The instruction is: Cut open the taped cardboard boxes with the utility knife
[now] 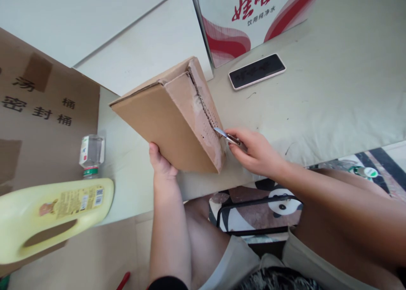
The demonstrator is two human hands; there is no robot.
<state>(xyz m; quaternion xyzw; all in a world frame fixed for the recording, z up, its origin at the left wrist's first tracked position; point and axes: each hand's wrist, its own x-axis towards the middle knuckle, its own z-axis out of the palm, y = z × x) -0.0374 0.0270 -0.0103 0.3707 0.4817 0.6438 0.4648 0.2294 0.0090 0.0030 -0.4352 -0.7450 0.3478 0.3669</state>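
Observation:
A brown cardboard box (161, 121) is held tilted above the pale surface, its taped narrow side turned to the right. My left hand (161, 163) grips the box at its lower edge, thumb on the front face and the other fingers hidden behind. In my right hand (253, 150) is a utility knife (233, 138), fingers closed round its handle. The blade tip touches the taped side along a dark, ragged slit (203, 102) that runs up to the top corner. Clear tape looks wrinkled and whitish around the slit.
A phone (256, 71) lies behind the box, before a red-and-white carton (253, 23). On the left stand a large printed carton (47, 95), a small clear bottle (91, 152) and a yellow jug (57, 216). A panda-print item (260, 214) is below, between my legs.

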